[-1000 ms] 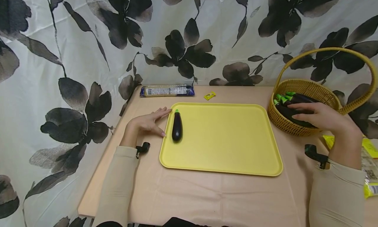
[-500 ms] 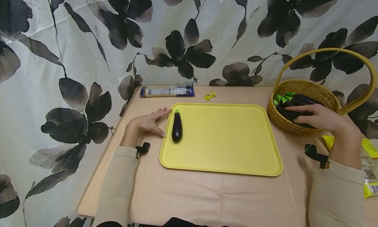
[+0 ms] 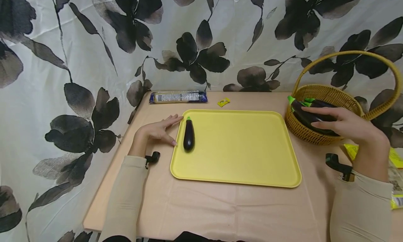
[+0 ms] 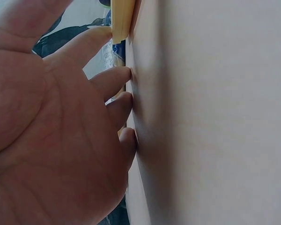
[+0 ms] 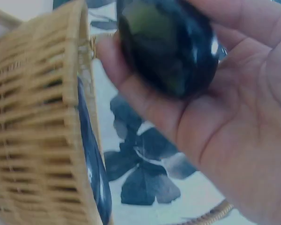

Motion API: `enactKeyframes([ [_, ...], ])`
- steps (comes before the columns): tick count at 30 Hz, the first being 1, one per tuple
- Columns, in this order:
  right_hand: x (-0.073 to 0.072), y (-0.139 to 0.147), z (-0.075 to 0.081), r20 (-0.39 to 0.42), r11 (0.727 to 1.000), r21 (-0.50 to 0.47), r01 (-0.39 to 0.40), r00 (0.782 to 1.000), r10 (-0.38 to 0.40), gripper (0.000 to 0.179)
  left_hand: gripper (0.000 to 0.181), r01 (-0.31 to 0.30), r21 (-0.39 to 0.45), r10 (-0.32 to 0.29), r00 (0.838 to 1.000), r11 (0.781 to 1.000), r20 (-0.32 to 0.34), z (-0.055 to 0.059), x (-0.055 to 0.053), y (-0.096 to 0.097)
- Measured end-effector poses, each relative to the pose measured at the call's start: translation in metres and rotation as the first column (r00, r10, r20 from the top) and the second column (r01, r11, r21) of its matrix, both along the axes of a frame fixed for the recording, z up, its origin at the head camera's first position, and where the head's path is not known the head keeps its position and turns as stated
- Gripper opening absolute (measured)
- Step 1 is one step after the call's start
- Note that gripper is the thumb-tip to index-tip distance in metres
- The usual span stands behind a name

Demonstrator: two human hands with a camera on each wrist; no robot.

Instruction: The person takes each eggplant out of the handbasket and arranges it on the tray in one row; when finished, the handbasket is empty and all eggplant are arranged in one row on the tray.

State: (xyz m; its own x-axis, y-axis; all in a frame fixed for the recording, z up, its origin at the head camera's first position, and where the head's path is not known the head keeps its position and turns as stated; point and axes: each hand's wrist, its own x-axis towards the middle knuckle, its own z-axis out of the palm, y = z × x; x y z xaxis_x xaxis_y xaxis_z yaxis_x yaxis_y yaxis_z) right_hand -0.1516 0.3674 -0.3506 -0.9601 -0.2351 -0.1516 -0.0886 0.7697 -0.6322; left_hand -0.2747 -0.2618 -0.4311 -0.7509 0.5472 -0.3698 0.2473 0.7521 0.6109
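Observation:
At the right, my right hand (image 3: 354,124) grips a dark purple eggplant (image 5: 171,51) with a green cap, over the wicker basket (image 3: 321,140). In the right wrist view the fingers curl round its glossy rounded end, above the basket's rim. Other eggplants (image 3: 321,102) lie in the basket, partly covered by the hand and the held one. One eggplant (image 3: 189,135) lies lengthwise near the left edge of the yellow tray (image 3: 239,147). My left hand (image 3: 157,131), fingers spread, touches that edge with thumb and fingertip; other fingertips rest on the table in the left wrist view.
Behind the tray lie a long blue-ended packet (image 3: 178,97) and a small yellow wrapped sweet (image 3: 223,102). The basket's tall handle (image 3: 359,53) arches over it. A yellow package (image 3: 397,200) lies at the right edge. A floral curtain (image 3: 195,35) hangs behind the table.
My right hand has lifted an eggplant a little in the basket; its green cap now shows at the basket's left rim. The left hand and the tray have not moved.

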Motion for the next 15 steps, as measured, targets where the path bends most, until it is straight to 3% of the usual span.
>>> enactKeyframes([
  [7,-0.001,-0.017,0.003,-0.113,0.986,-0.145,-0.078,0.992,0.062,0.057,0.127,-0.005,0.006,0.005,1.000,1.000,0.010,-0.001,-0.001,-0.001],
  [15,-0.007,-0.033,0.008,-0.151,0.982,-0.186,-0.042,0.988,0.014,0.063,0.127,0.002,0.006,-0.002,1.000,1.000,0.002,-0.001,0.000,-0.001],
])
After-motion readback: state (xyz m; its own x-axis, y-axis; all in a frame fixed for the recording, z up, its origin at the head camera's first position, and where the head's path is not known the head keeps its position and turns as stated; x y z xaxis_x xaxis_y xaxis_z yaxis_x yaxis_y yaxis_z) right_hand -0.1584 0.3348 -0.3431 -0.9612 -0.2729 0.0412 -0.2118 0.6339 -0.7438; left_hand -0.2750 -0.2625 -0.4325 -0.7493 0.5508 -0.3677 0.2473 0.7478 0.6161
